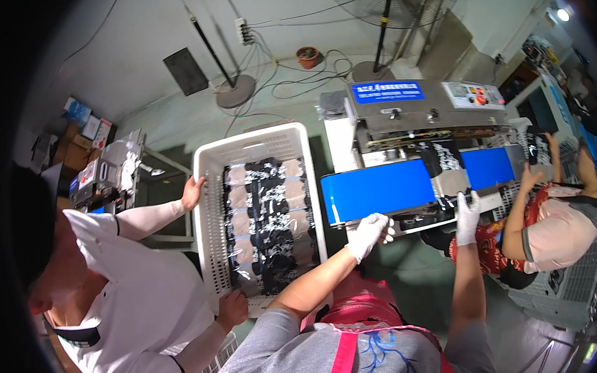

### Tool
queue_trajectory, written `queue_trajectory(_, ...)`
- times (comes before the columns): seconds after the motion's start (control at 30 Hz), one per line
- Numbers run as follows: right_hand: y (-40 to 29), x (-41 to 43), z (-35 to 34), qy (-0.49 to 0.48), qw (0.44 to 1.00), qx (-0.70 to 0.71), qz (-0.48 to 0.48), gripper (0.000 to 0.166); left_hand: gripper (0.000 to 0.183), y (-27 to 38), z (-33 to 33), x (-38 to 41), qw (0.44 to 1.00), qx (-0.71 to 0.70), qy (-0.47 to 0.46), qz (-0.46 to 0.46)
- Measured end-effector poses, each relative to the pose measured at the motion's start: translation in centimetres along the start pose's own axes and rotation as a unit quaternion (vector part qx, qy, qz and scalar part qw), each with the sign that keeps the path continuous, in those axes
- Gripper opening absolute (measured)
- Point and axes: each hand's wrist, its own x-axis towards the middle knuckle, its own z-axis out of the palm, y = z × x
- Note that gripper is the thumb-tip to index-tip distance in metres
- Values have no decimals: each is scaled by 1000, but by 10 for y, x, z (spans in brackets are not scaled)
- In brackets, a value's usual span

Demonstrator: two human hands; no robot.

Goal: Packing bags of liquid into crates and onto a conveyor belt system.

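Observation:
My left hand (373, 234), in a white glove, is at the front edge of the blue conveyor belt (378, 193). Its fingers are loosely curled and nothing shows in them. My right hand (468, 219), also gloved, is at the near end of a black-and-beige printed plastic pouch (445, 167). Its fingertips are at the pouch's lower right corner; whether they grip it is unclear. The pouch lies across the belt of a band sealing machine (425, 112), its far end under the sealing head.
Left of me, a co-worker's hand (194, 192) touches a white plastic crate (309, 186) holding rows of pouches (270, 222). At right, another person's hands (532, 176) hold a similar pouch (539, 146). Cables (314, 88), a pedestal fan (389, 22) and a potted plant (308, 57) stand behind.

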Motion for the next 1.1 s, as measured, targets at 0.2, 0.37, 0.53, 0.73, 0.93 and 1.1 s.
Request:
queue_trajectory(0.2,-70,-34,16,-79,992,13,100,59,24,35,25,45,997,4,70,42)
queue_trajectory(0.37,-103,-51,15,-105,987,35,113,63,44,54,42,100,995,11,76,60)
queue_trajectory(0.53,-103,-62,23,-121,986,36,113,65,20,65,55,132,987,25,144,73)
queue_trajectory(0.73,-114,-80,34,-131,987,18,94,66,21,61,30,155,970,92,207,92)
queue_trajectory(0.93,-111,-93,45,-135,988,25,66,65,20,70,15,140,941,185,259,112)
queue_trajectory(1.1,-125,-109,53,-152,986,30,64,64,20,80,-1,120,928,226,265,132)
